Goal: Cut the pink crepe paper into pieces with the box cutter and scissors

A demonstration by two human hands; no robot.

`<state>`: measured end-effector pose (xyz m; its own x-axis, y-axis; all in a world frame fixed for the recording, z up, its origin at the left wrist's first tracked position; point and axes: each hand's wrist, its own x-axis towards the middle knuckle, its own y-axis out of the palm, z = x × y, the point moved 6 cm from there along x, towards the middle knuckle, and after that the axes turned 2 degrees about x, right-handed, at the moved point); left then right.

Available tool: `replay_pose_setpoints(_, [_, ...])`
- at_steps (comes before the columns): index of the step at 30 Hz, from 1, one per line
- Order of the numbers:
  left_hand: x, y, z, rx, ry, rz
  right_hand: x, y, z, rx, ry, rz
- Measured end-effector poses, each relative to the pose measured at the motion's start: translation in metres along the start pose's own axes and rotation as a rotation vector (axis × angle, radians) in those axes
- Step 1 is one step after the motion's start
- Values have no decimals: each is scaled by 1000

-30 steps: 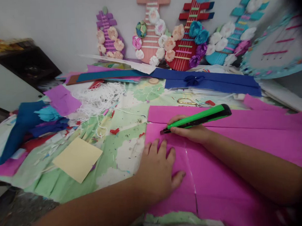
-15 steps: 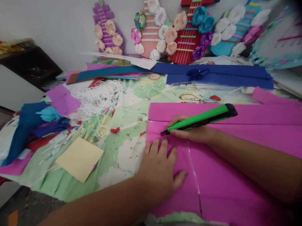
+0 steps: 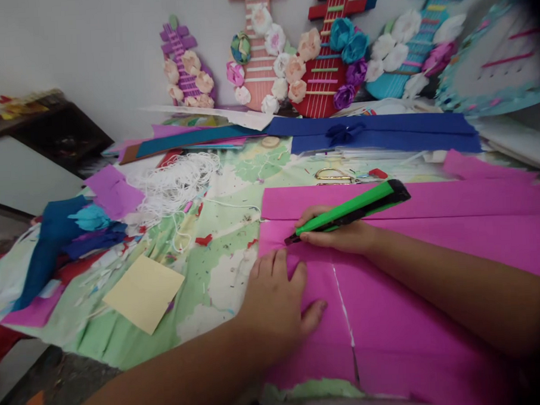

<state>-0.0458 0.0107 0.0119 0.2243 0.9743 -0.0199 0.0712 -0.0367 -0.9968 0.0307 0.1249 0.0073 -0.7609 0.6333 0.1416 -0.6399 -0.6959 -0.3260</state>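
A green and black box cutter [image 3: 348, 211] is gripped in my right hand [image 3: 338, 235], its dark tip down at the left part of a magenta sheet [image 3: 403, 280]. My left hand [image 3: 272, 304] lies flat on the sheet's left side, fingers spread, just below the cutter's tip. A pale slit [image 3: 343, 301] runs down the sheet to the right of my left hand and opens at the near edge. Across the far part of the sheet a folded strip [image 3: 386, 200] stretches sideways.
A cream square of paper [image 3: 144, 294] and tangled white string [image 3: 179, 182] lie left. Gold-handled scissors [image 3: 334, 176] sit behind the sheet, before a dark blue sheet [image 3: 383, 135]. Flower-decorated paper guitars, including a red one [image 3: 323, 84], lean on the wall. Coloured scraps [image 3: 92, 219] are piled left.
The view has shifted slightly, so most things appear a little to the left. My right hand keeps hold of the box cutter, and my left hand stays flat on the magenta sheet.
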Motion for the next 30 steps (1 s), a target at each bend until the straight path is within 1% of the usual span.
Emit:
replay_pose_setpoints(8, [1, 2, 1, 5, -3, 28, 3, 4, 10, -98, -42, 20])
replay_pose_setpoints(13, [0, 3, -1, 19, -7, 27, 2, 3, 9, -77, -40, 18])
replay_pose_setpoints(16, [-1, 3, -1, 20, -9, 9, 1, 1, 9, -65, -73, -23])
replay_pose_setpoints(18, [-2, 4, -1, 13, -9, -9, 0, 0, 10, -43, -98, -26])
replay_pose_setpoints(23, [-4, 4, 0, -14, -4, -57, 1, 6, 6, -16, -98, 65])
replay_pose_setpoints(30, [-5, 5, 0, -12, -3, -66, 4, 10, 7, -68, -102, 95])
